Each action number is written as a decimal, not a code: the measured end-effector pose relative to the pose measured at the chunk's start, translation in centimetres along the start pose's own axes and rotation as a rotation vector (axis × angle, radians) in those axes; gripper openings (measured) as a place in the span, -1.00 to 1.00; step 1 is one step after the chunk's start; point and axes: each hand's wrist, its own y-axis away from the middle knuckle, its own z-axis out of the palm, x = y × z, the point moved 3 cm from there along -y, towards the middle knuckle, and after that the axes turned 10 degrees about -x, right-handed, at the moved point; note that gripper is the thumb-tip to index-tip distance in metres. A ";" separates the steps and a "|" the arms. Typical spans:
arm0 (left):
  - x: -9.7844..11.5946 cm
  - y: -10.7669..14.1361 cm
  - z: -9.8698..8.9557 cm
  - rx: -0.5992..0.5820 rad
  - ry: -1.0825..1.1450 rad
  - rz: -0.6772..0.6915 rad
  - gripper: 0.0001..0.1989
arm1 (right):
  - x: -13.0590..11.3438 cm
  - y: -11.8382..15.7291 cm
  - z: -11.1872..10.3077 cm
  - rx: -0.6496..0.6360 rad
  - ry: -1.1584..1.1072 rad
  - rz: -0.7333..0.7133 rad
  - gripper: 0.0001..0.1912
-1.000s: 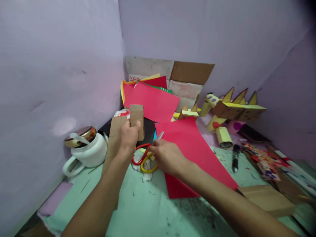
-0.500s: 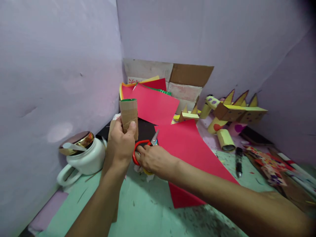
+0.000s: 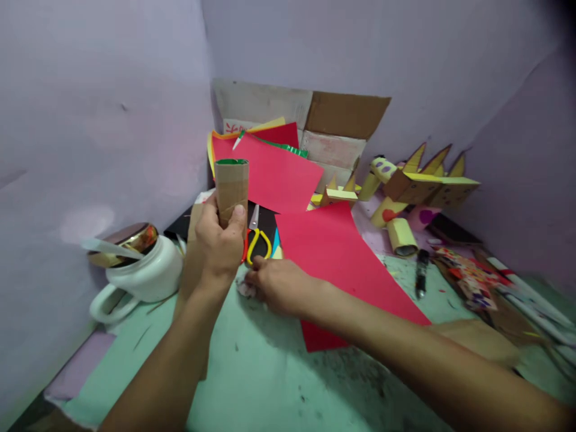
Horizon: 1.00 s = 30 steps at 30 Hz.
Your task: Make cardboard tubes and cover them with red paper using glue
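Note:
My left hand (image 3: 220, 240) is closed around a brown cardboard tube (image 3: 232, 186) with a green inside, holding it upright with the thumb across its front. Under that wrist lies a long cardboard strip (image 3: 191, 312). The scissors (image 3: 254, 237), with red and yellow handles, rest just right of the tube on a black sheet, blades pointing away; my left hand partly hides the red handle. Close below them my right hand (image 3: 281, 285) has its fingers curled in, its fingertips against a crumpled piece of whitish paper (image 3: 245, 287).
A red paper sheet (image 3: 333, 264) lies under my right forearm, with more coloured sheets (image 3: 279, 174) behind. At left stands a white mug (image 3: 153, 270). Yellow spiked cardboard models (image 3: 432, 186), a short tube (image 3: 401, 236) and a black marker (image 3: 422, 273) are at right.
My right hand has let go of the scissors, which now lie on the black sheet, and its fingers are at the crumpled paper. My left hand keeps hold of the tube. The view has tilted slightly.

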 end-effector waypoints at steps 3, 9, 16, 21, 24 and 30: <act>0.6 0.4 0.6 -0.030 -0.017 0.021 -0.73 | -0.8 2.3 0.6 -0.021 -0.060 -0.035 -0.76; 1.5 1.1 1.5 -0.058 -0.095 0.063 -0.82 | -1.5 13.5 1.0 0.010 -0.461 0.037 -0.65; 0.3 2.1 3.5 -0.139 0.018 0.016 -0.68 | -0.8 17.5 7.1 -0.070 -0.609 0.230 -0.66; -0.1 2.6 3.5 -0.205 -0.072 0.040 -0.67 | -0.4 18.7 6.6 -0.018 -0.636 0.214 -0.67; 0.1 2.7 3.5 -0.209 -0.060 0.035 -0.68 | 0.0 20.3 6.9 -0.032 -0.654 0.253 -0.68; 1.1 3.1 3.8 -0.243 -0.007 0.029 -0.64 | -1.0 18.4 5.4 -0.123 -0.593 0.278 -0.71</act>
